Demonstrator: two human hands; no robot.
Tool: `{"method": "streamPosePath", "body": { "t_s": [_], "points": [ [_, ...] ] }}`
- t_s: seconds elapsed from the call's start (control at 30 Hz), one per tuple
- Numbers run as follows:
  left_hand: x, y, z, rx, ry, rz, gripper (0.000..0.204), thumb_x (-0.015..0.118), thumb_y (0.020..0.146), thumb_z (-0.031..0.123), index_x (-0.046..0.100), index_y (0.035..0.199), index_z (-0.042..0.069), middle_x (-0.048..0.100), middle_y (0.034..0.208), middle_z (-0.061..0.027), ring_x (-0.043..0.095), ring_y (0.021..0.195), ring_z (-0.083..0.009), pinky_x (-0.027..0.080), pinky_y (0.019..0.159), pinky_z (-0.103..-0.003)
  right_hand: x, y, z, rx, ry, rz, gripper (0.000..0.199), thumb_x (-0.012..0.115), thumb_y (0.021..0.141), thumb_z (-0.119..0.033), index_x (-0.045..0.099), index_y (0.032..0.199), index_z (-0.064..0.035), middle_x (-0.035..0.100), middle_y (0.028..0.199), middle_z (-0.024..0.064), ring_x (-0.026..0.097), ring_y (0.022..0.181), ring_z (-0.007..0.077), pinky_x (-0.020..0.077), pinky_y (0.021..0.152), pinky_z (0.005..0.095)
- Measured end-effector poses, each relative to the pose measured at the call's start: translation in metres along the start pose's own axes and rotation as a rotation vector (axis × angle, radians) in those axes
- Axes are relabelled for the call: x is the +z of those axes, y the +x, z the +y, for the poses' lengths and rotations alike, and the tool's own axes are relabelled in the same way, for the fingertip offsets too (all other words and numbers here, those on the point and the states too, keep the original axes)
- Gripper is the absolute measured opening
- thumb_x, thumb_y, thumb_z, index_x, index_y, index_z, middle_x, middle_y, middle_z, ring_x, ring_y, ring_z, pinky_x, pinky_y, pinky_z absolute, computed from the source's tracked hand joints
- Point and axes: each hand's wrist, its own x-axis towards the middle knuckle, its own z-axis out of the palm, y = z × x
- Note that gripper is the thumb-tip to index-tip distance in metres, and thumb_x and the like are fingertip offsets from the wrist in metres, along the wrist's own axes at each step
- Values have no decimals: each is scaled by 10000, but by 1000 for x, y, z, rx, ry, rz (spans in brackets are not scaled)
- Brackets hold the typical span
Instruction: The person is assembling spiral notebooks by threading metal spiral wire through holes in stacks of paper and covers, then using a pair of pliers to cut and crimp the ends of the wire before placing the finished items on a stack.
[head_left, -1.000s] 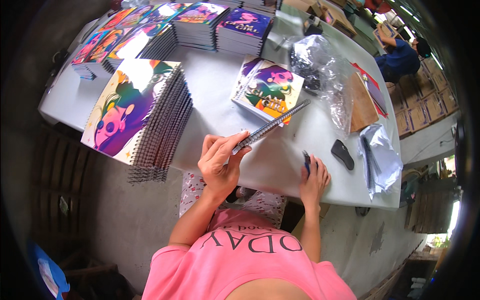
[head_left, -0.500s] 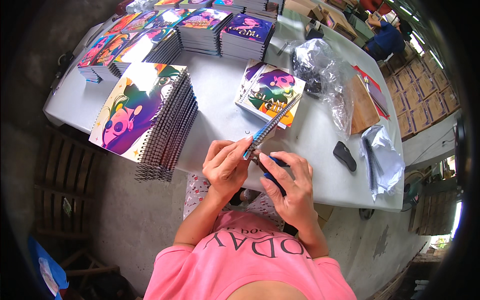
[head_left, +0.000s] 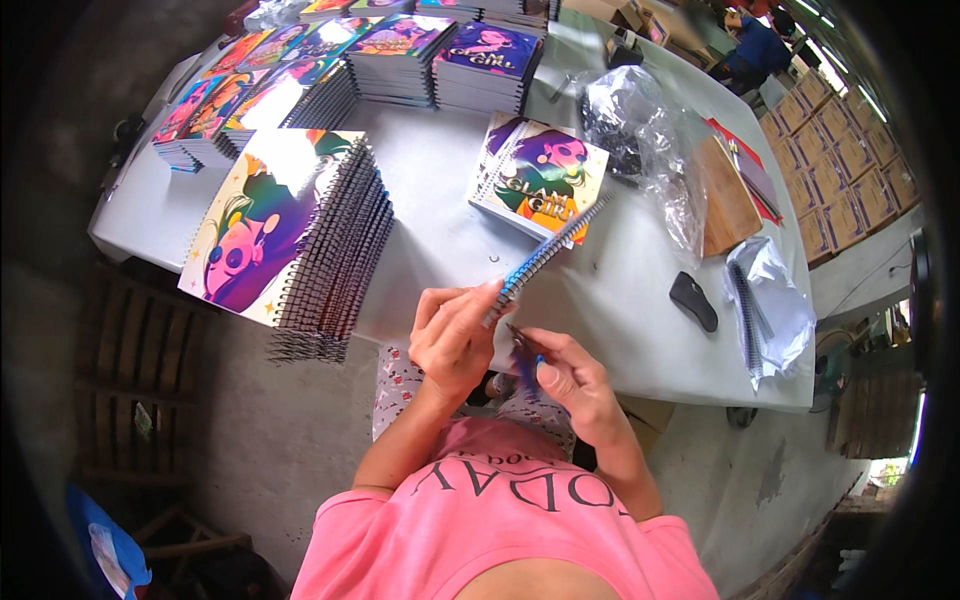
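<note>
My left hand [head_left: 455,338] grips a spiral notebook [head_left: 548,256] by one end, its wire coil turned up so that only the narrow bound edge shows. Just below that end, my right hand [head_left: 580,385] is closed around small pliers with blue handles [head_left: 526,372], blurred a little by motion. The pliers' jaws are slightly apart from the coil end. Beyond the held notebook lies a short pile of spiral notebooks [head_left: 530,170] with colourful covers. To the left a tall stack of the same notebooks [head_left: 275,225] reaches over the table's near edge.
More notebook stacks [head_left: 400,50] line the far side of the white table [head_left: 420,160]. On the right are a clear plastic bag [head_left: 655,140], a brown board [head_left: 727,200], a black object [head_left: 693,302] and wire coils on white paper [head_left: 775,310]. A person [head_left: 755,50] sits farther back among cartons.
The pliers have come away from the notebook's coil end, down and toward me. My left hand keeps its hold on the notebook, almost in place.
</note>
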Motion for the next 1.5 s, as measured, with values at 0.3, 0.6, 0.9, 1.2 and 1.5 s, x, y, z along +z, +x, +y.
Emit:
{"method": "streamPosePath", "body": {
  "t_s": [0.3,0.6,0.9,1.2,1.5],
  "points": [
    [-17,33,20,-624,-733,366,567,605,859,30,296,1334,26,570,987,-105,584,834,-106,489,733,-201,-125,-32,62,-32,-1573,332,372,598,842,-254,553,1188,-126,490,1087,122,463,1047,298,323,921,464],
    [-48,46,41,-464,-710,439,392,542,857,-64,325,1163,52,506,1049,-112,550,907,-163,452,823,-275,-63,29,2,-350,440,183,671,599,839,-105,237,1402,-76,456,1256,116,459,1167,217,430,920,374],
    [-174,116,6,-185,119,552,335,649,802,-3,453,1073,10,593,879,-95,573,830,-132,456,775,-255,66,160,-84,-310,79,-152,656,662,773,-27,343,1345,-9,610,966,145,628,823,172,550,668,279],
    [-209,90,-90,-511,316,466,335,626,866,285,581,1060,17,633,984,-83,570,960,-150,417,885,-301,124,220,-44,-57,29,-149,615,704,734,-19,350,1233,53,622,809,128,648,758,177,571,583,283],
    [-182,67,-123,-663,-206,687,616,391,925,529,577,969,-57,619,838,-95,593,739,-126,486,712,-241,104,245,-30,-404,-674,22,701,701,717,-531,531,1155,-11,536,1103,145,491,1095,229,402,914,318]
  ]
}}
